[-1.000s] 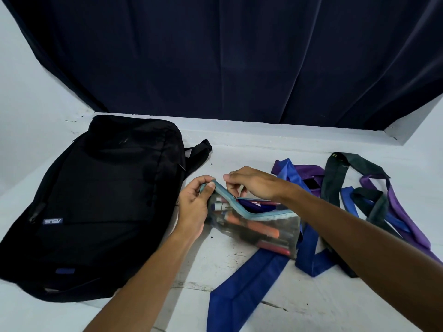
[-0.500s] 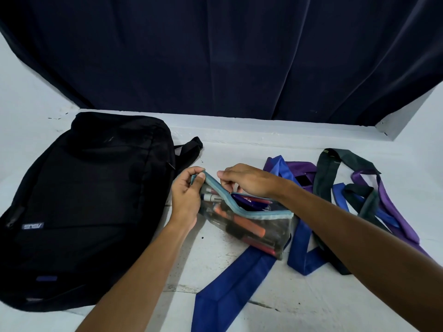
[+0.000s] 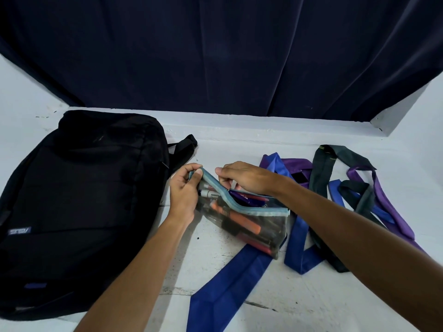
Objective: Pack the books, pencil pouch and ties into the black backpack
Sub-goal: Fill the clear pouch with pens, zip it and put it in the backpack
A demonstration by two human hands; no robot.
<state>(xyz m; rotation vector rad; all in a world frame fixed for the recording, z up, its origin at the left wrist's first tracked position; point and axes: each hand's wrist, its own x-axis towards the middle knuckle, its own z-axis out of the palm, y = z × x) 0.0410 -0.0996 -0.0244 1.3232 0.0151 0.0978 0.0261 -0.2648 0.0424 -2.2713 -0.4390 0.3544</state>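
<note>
While the pencil pouch (image 3: 242, 216) is lying on the table (image 3: 299, 295) just beside the black backpack (image 3: 79, 212), your left hand (image 3: 184, 190) is pinching its zip-end corner and your right hand (image 3: 244, 178) is pinching near the zip. It is looking soft, floppy and lumpy with pens, so you are probably safest gripping both top corners.

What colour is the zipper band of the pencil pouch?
Light teal-blue zipper band, on the clear pencil pouch; head view.
</note>
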